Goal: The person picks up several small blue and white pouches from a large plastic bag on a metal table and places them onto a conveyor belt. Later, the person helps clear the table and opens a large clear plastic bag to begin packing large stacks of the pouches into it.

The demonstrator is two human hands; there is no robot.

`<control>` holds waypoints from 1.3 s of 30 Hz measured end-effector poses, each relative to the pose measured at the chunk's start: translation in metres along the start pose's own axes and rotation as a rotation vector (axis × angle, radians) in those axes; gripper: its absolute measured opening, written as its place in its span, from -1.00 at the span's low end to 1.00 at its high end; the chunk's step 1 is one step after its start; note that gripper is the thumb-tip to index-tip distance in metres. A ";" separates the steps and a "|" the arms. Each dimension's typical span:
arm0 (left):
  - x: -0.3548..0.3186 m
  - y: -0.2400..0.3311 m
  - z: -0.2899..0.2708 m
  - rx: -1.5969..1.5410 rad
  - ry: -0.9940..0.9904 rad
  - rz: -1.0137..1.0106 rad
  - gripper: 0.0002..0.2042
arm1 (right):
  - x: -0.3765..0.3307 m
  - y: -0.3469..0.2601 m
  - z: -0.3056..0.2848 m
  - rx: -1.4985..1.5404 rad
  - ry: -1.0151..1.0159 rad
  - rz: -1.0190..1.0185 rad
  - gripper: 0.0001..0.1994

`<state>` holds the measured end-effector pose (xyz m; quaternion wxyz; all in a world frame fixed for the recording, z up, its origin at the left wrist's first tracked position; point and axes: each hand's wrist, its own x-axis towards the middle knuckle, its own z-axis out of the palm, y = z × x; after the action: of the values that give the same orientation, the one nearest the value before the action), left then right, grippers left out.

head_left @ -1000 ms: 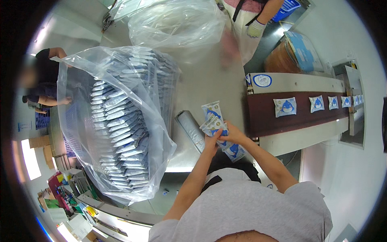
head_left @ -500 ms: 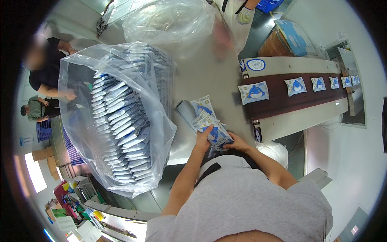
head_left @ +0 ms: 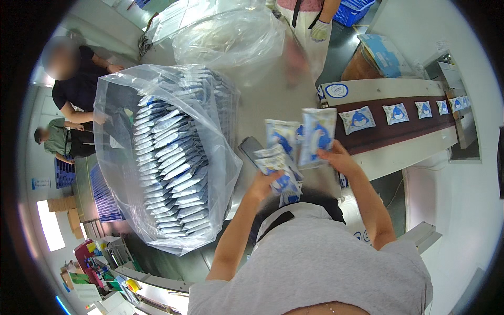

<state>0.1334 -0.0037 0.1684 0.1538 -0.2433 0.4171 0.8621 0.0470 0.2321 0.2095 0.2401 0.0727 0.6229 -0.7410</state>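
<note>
My left hand [head_left: 266, 184] is closed on a few small blue-and-white packets [head_left: 279, 173] with a whale-like picture, held in front of my body. To its right, my right hand [head_left: 337, 157] grips one upright packet [head_left: 318, 137] of the same kind by its lower edge, near the conveyor's near end. Between the hands, another packet [head_left: 281, 134] shows just beyond the left hand's bunch; whether it is held or lies on the table I cannot tell. A grey object [head_left: 251, 149] on the metal table is partly covered by the packets.
At left stands a large clear plastic bag [head_left: 118, 173] filled with stacked rows of packets [head_left: 173, 168]. Spaced packets [head_left: 395, 112] lie on the brown conveyor belt [head_left: 380, 134] at right. Clear plastic film [head_left: 226, 37] covers the table's far end. Other people [head_left: 79, 94] stand left and beyond.
My right hand has parted from the left and moved up and right, now with a packet upright. The belt's packets have shifted toward the near end. My view has moved slightly.
</note>
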 end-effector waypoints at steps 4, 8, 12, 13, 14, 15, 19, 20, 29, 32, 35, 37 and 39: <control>-0.018 -0.020 0.011 0.065 -0.165 -0.137 -0.51 | 0.020 -0.009 0.037 -0.283 -0.125 -0.277 -0.59; -0.034 -0.038 -0.014 -0.091 -0.121 -0.186 -0.41 | 0.032 -0.039 0.025 -0.142 0.138 -0.582 -0.49; -0.042 -0.030 -0.006 -0.282 -0.175 -0.036 -0.39 | 0.024 0.021 0.021 -0.745 -0.143 -0.359 -0.46; -0.041 -0.043 -0.019 -0.252 0.097 -0.091 -0.39 | 0.015 0.042 0.040 -0.863 -0.304 -0.270 -0.44; -0.042 -0.049 -0.026 -0.261 0.105 -0.091 -0.39 | 0.009 0.057 0.052 -0.866 -0.315 -0.265 -0.44; -0.043 -0.049 -0.030 -0.268 0.147 -0.069 -0.39 | 0.004 0.067 0.062 -0.864 -0.440 -0.382 -0.49; -0.067 -0.066 -0.068 -0.417 0.118 0.054 -0.30 | 0.042 0.072 0.049 -0.573 -0.670 -0.397 -0.59; -0.070 -0.075 -0.082 -0.490 0.042 0.090 -0.24 | 0.042 0.084 0.048 -0.474 -0.703 -0.353 -0.61; -0.076 -0.052 -0.069 -0.262 -0.189 0.125 -0.17 | 0.007 0.196 0.037 -1.671 -0.929 -0.676 -0.51; -0.067 -0.053 -0.067 -0.216 -0.206 0.051 -0.18 | -0.005 0.158 0.023 -1.313 -0.496 -0.164 -0.49; -0.047 -0.055 -0.033 -0.095 0.089 -0.045 -0.28 | -0.033 0.055 0.054 -0.814 -0.202 0.058 -0.47; -0.019 -0.067 -0.023 -0.027 0.017 -0.004 -0.25 | -0.036 0.058 0.051 -0.430 -0.124 -0.128 -0.29; -0.004 -0.063 -0.010 -0.003 -0.077 -0.015 -0.18 | -0.036 0.054 0.041 -0.386 -0.179 -0.399 -0.09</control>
<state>0.1690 0.0263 0.1243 0.1758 -0.2134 0.4079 0.8702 0.1103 0.1959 0.1849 0.1531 -0.1641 0.7307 -0.6448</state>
